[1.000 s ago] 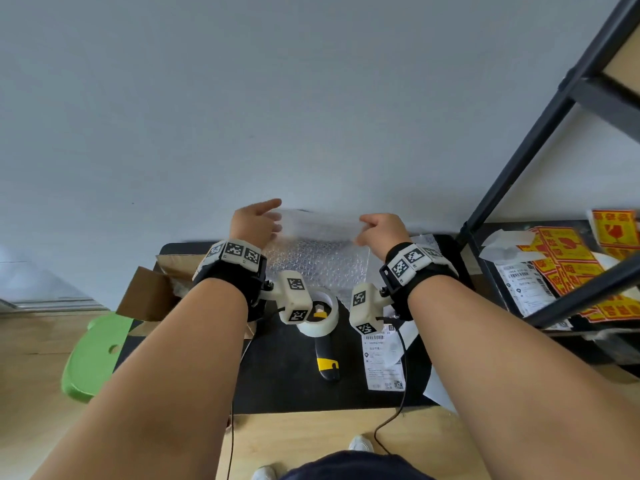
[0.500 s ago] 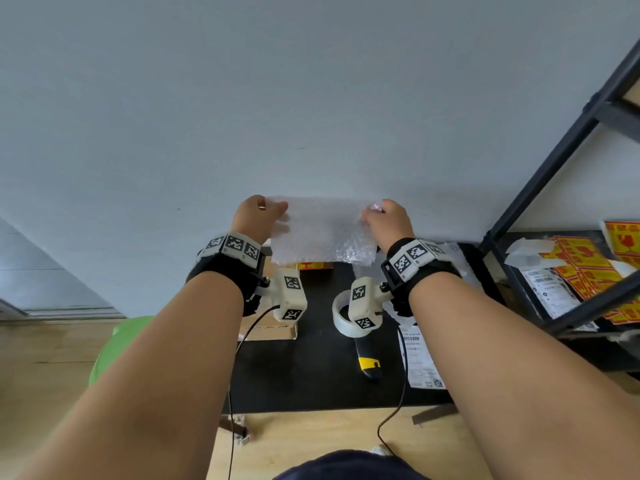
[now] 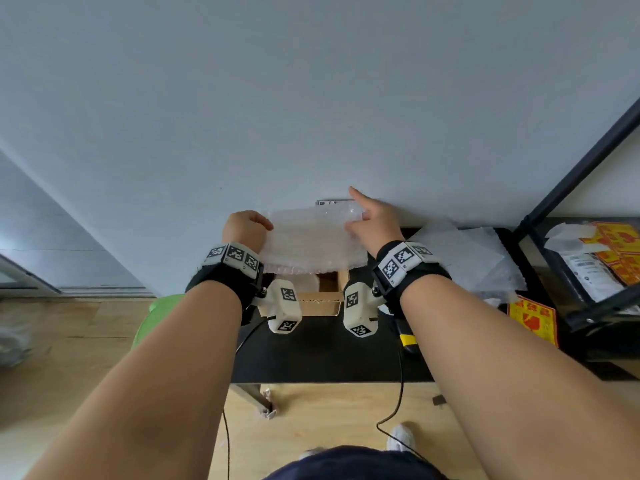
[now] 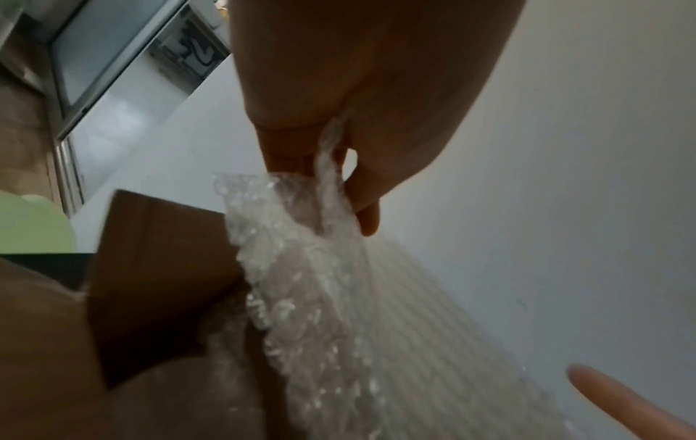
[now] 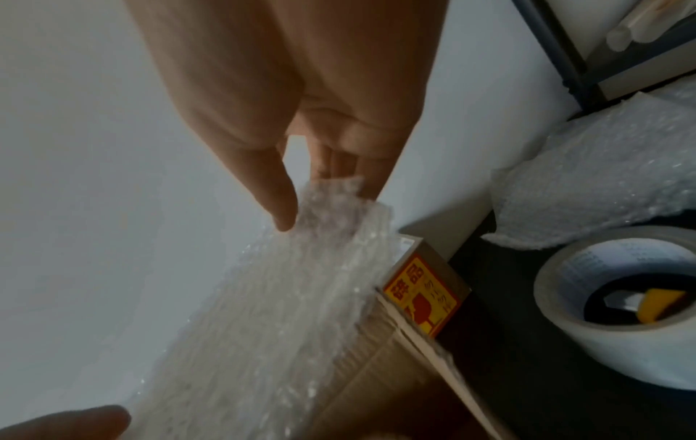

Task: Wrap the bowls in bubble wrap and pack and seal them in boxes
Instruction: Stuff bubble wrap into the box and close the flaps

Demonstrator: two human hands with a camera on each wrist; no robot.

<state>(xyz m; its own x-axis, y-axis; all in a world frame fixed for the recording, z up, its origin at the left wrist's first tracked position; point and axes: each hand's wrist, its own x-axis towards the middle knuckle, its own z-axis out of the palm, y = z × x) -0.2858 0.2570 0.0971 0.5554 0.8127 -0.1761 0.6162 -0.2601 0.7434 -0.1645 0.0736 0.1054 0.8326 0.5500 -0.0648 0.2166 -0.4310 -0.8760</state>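
Note:
A clear sheet of bubble wrap (image 3: 311, 240) is stretched between my two hands, just above an open cardboard box (image 3: 318, 299) on the black table (image 3: 322, 355). My left hand (image 3: 254, 225) pinches the sheet's left edge; in the left wrist view the bubble wrap (image 4: 320, 297) runs out from between the left hand's (image 4: 327, 178) thumb and fingers. My right hand (image 3: 353, 220) pinches the right edge with its index finger pointing out; thumb and fingers of the right hand (image 5: 312, 202) close on the bubble wrap (image 5: 282, 312). No bare bowl is visible; something pale shows inside the box.
A tape roll (image 5: 617, 297) with a yellow knife (image 5: 659, 300) inside it lies right of the box (image 5: 421, 294), which bears a red-yellow sticker. More bubble wrap (image 3: 464, 258) is piled at the back right. A black shelf frame (image 3: 571, 181) stands right, the wall directly behind.
Both hands have carried the bubble wrap sheet leftward, from above the tape roll to above the open box. The right index finger now sticks out.

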